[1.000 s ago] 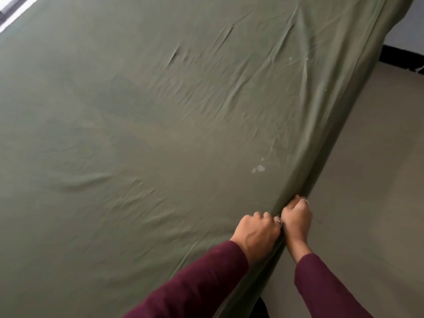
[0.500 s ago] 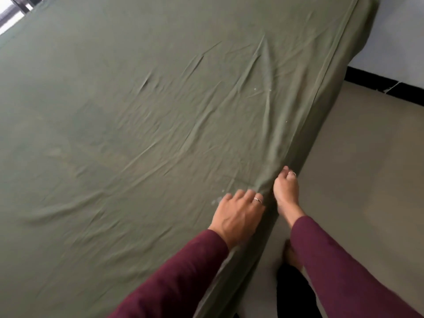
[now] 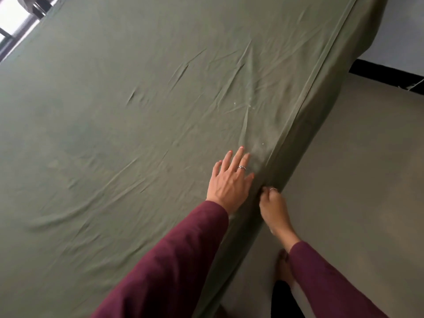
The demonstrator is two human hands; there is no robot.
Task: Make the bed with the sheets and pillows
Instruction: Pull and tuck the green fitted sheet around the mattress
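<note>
Olive-green cotton bed sheet [image 3: 137, 134] spread over the whole mattress top, filling most of the view; its far and left limits are cut off by the frame. Creases fan across it, densest toward the right edge, where a raised seam line runs along the mattress rim. A few pale specks sit on the sheet beyond the fingertips; what they are is unclear. Left hand [image 3: 229, 180], ring on one finger, lies flat on the sheet just inside that rim, fingers straight and spread, gripping nothing. Right hand [image 3: 273, 207], just beside it at the rim, has its fingers curled into the sheet's hanging side; the fingertips are buried in the fold, so the pinch itself is hidden. Both arms wear maroon long sleeves [image 3: 174, 260]. Right of the bed, grey-beige floor [image 3: 355, 180]; a bare foot [image 3: 284, 267] is partly covered by the right forearm. Beyond the floor, a black skirting strip [image 3: 385, 74] under a pale wall. Bright window [image 3: 13, 21] at the sheet's far-left corner, blown out.
</note>
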